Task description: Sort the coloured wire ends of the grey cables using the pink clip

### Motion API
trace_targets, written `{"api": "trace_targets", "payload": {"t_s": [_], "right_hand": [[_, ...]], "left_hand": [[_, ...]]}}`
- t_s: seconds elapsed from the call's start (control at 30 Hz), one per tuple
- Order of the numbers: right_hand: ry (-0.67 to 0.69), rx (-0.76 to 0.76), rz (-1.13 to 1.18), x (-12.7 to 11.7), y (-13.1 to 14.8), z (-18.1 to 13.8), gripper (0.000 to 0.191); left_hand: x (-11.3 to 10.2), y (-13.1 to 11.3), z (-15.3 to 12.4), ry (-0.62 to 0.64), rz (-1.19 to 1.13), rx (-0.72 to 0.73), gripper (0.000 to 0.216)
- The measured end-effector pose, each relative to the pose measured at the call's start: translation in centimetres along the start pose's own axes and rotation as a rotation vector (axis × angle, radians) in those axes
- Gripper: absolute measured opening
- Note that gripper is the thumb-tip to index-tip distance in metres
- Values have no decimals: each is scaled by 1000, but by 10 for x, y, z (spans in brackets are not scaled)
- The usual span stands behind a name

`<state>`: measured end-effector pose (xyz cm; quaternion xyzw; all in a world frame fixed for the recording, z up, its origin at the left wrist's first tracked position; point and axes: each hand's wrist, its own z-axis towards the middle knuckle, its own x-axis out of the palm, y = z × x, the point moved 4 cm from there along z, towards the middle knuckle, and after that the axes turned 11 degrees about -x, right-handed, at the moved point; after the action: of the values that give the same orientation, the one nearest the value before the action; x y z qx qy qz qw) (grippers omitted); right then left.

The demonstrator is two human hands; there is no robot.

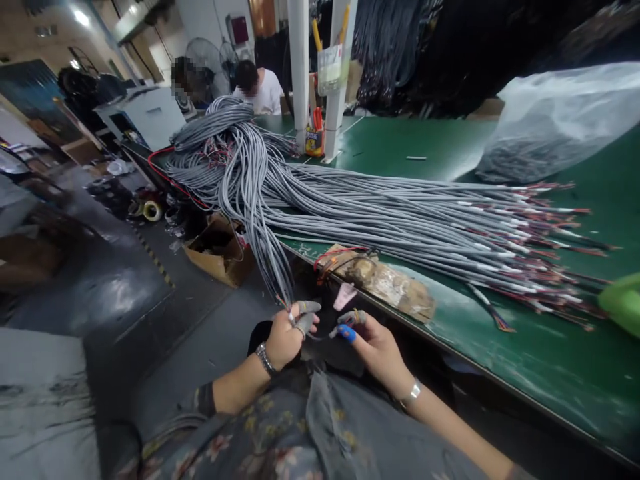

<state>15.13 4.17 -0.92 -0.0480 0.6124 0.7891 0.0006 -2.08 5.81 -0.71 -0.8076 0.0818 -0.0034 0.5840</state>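
My left hand [287, 333], with grey finger cots and a wristwatch, is closed around the hanging end of a bundle of grey cables [263, 230]. A few coloured wire ends show just above its thumb. To its right, my right hand [373, 343] is closed in a pinch, with a blue cover on the thumb and a grey cot on the forefinger. A thin dark cable [317, 338] curves between the two hands and ends at the right fingertips. Its tip is too small to make out. Both hands are in front of the bench edge, above my lap.
Many grey cables with stripped red and black ends lie along the green bench [550, 373]. A taped brown pad [390, 287] sits at its edge. A clear plastic bag [560, 127], a white post [300, 73] and a floor carton [220, 253] are around. Two people sit beyond.
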Motion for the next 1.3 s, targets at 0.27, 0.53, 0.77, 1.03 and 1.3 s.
{"api": "trace_targets", "payload": {"t_s": [0.27, 0.53, 0.77, 1.03, 1.3], "right_hand": [[62, -17, -10, 3, 6, -1, 25], [65, 67, 24, 4, 8, 3, 30], [23, 310, 248, 15, -7, 1, 40], [20, 327, 252, 19, -1, 6, 40], [-15, 361, 340, 24, -7, -1, 48]], "left_hand": [[17, -11, -6, 194, 120, 141, 40], [25, 4, -8, 379, 95, -57, 42], [25, 10, -10, 369, 90, -247, 44], [28, 12, -10, 326, -35, -352, 47], [22, 16, -8, 129, -281, -384, 51]]}}
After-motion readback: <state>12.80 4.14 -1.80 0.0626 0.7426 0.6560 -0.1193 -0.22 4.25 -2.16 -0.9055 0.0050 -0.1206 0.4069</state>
